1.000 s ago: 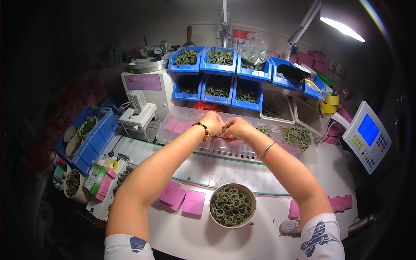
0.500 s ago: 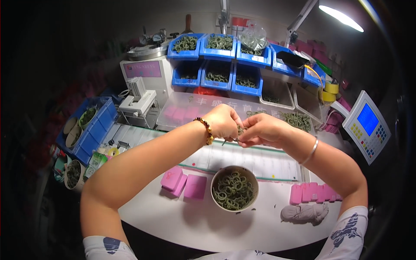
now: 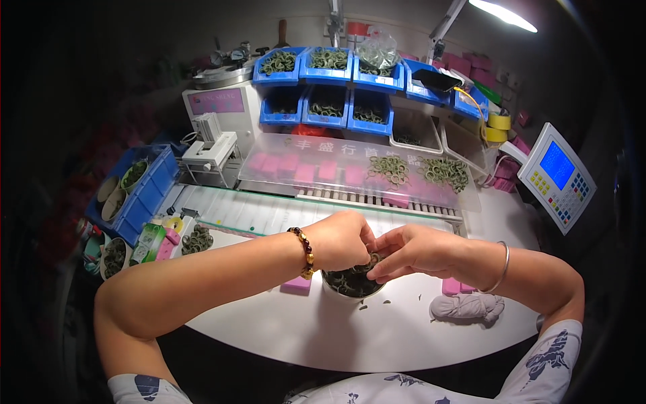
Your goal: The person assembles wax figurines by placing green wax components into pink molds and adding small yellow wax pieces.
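Observation:
Just above a round bowl (image 3: 345,293) of dark green rings (image 3: 350,279), my two hands meet with fingertips together. My left hand (image 3: 342,241), with a beaded bracelet on its wrist, is closed, its fingers curled down. My right hand (image 3: 418,252), with a silver bangle on its wrist, pinches with thumb and fingers from the other side. A small green ring (image 3: 375,258) shows between the fingertips; its exact shape is partly hidden. The hands and left forearm cover the bowl's far rim. A pink block (image 3: 297,285) lies left of the bowl.
Behind the hands, a clear sheet (image 3: 303,145) carries two heaps of green rings (image 3: 389,171). Blue bins (image 3: 326,66) stand at the back, a blue crate (image 3: 145,195) at left. A keypad display (image 3: 557,176) stands right, beyond a grey cloth bundle (image 3: 467,307).
Both hands have come down and nearer, from over the glass-edged strip to just above the bowl. The view has shifted, and the left forearm now hides most of the pink blocks.

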`<move>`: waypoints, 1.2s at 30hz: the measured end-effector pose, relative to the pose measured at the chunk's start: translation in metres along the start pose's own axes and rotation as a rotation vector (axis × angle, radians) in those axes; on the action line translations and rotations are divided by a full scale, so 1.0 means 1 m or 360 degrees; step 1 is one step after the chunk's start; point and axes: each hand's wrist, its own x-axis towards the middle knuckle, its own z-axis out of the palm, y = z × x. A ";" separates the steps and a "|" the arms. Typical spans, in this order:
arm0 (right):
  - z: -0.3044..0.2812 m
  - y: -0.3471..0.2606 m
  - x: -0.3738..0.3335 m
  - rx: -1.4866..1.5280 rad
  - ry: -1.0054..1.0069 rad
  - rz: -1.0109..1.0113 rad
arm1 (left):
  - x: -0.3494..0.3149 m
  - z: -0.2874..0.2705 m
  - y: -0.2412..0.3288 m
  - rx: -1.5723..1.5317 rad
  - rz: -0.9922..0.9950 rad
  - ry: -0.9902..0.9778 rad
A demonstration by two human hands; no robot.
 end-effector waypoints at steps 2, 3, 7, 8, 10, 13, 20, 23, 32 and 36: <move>0.003 0.000 -0.007 0.0014 0.0003 -0.0005 | -0.011 0.000 0.005 0.0026 -0.0018 -0.0002; 0.004 -0.001 -0.011 0.0034 0.0008 -0.0006 | -0.015 -0.001 0.005 0.0051 -0.0035 -0.0011; 0.010 -0.008 -0.030 -0.0018 -0.0048 -0.0074 | -0.021 -0.003 -0.005 -0.0195 -0.0033 0.0017; 0.007 -0.006 -0.031 -0.0058 -0.0023 -0.0117 | -0.025 -0.006 -0.006 -0.0260 0.0010 0.0058; 0.003 -0.002 -0.034 -0.0100 0.0005 -0.0166 | -0.028 -0.015 -0.012 -0.0236 0.0048 0.0134; -0.003 0.005 -0.037 -0.0352 0.0172 -0.0413 | -0.029 -0.024 -0.035 -0.0035 0.0250 0.0506; -0.008 0.034 -0.037 -0.0944 0.0480 -0.0920 | -0.025 -0.065 -0.091 0.0831 0.0381 0.1291; 0.002 0.042 -0.039 -0.0955 0.0455 -0.1049 | -0.006 -0.092 -0.121 0.1001 0.0477 0.1531; 0.024 0.084 -0.025 -0.0842 0.0708 -0.1343 | 0.085 -0.135 -0.146 0.0976 0.0162 0.1596; 0.034 0.095 -0.016 -0.0765 0.0780 -0.1344 | 0.127 -0.154 -0.175 0.0934 -0.0003 0.1543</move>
